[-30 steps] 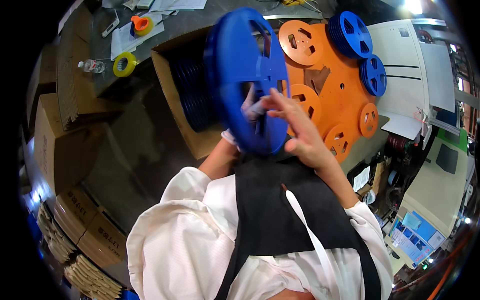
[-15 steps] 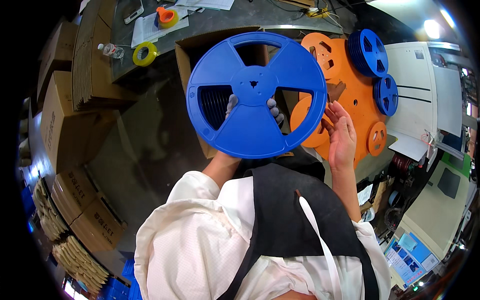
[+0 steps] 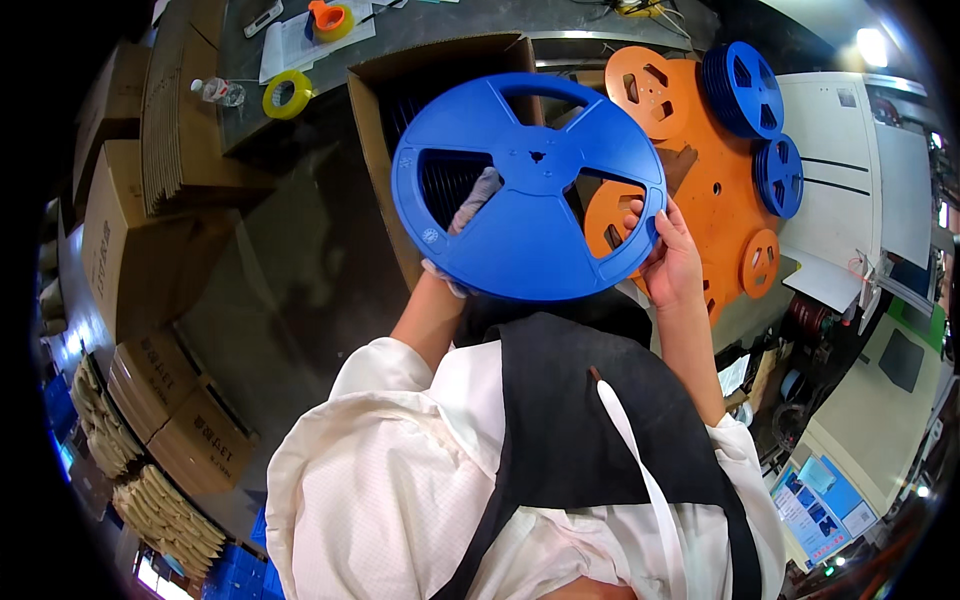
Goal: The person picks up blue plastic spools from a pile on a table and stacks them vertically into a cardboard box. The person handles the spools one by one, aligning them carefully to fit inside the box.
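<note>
A large blue plastic reel [image 3: 545, 225] with three cut-out windows is held up in front of me, slightly tilted. My left hand [image 3: 472, 205], in a grey-white glove, grips it from the left; a finger shows through the left window and the rest is behind the disc. Bare and closed around the reel's right rim is my right hand [image 3: 672, 255], its fingers reaching into the right window. Behind the reel stands an open cardboard box [image 3: 385, 190] with dark contents, partly hidden.
At right, an orange rotary plate [image 3: 722, 215] carries orange discs [image 3: 642, 92] and stacks of blue reels [image 3: 743, 90], [image 3: 778, 176]. Yellow tape [image 3: 287, 95] and a plastic bottle [image 3: 218, 92] lie on the grey table [image 3: 430, 30]. Cartons [image 3: 135, 245] line the left.
My right hand, earlier apart from the reel with its fingers stretched out, now grips the rim. The reel has shifted slightly right and tilted. My left hand's fingers no longer show in the right window.
</note>
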Motion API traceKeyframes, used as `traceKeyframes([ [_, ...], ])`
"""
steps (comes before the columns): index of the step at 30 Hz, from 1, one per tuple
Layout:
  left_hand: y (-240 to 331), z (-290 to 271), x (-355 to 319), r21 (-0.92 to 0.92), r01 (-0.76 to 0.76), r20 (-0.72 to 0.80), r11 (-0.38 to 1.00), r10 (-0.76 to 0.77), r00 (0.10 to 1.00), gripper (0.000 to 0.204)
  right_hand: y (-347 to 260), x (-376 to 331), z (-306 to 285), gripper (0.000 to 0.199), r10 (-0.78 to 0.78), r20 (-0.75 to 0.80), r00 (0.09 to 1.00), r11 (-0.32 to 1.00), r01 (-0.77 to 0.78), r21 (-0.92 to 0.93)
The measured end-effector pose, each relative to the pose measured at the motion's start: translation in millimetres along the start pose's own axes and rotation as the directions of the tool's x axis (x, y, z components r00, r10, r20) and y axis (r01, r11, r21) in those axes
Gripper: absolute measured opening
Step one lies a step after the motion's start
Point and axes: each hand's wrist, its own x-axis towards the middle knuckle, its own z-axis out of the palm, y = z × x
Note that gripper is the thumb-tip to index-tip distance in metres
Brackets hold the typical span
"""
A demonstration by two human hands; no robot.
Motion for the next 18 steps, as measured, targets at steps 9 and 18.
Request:
traceKeyframes([
  [9,39.1,-44.5,-34.5,0.088,-0.202,-0.340,0.975,0.220,0.914,0.041,11.2,5.9,-24.4,0.035,0.006,-0.029,1.000,1.000,-0.006,-0.017],
  [18,60.7,-53.4,-63.5,0.215,-0.199,-0.046,0.956,0.213,0.976,0.036,23.4,21.2,-41.2,0.042,0.099,0.049,0.994,0.993,-0.096,-0.072],
])
